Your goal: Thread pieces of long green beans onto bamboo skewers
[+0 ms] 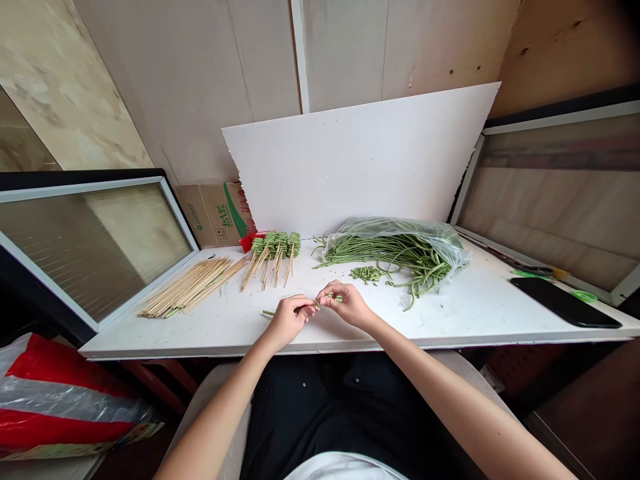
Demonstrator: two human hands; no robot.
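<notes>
Here, both hands meet low over the near part of the worktop (215, 333). The left hand (290, 320) has its fingers clamped on a green bean (268, 313), whose one end sticks out to the left of them. The right hand (350, 305) brings its fingertips right up to the left ones, at the bean's other end; whether they grip it, I cannot tell. A little more green shows at the right hand, partly hidden.

Beyond the fingers and to the left stand out the skewered bean bundles (275, 245), their sticks pointing back toward the hands. Farther left lies a spread pile of bare skewers (187, 287). Beyond the fingers to the right, long beans (385, 250) spill from a clear plastic bag (407, 229), with a small heap of cut pieces (367, 273) just before them. Well to the right of the fingers lies a black phone (565, 302).
</notes>
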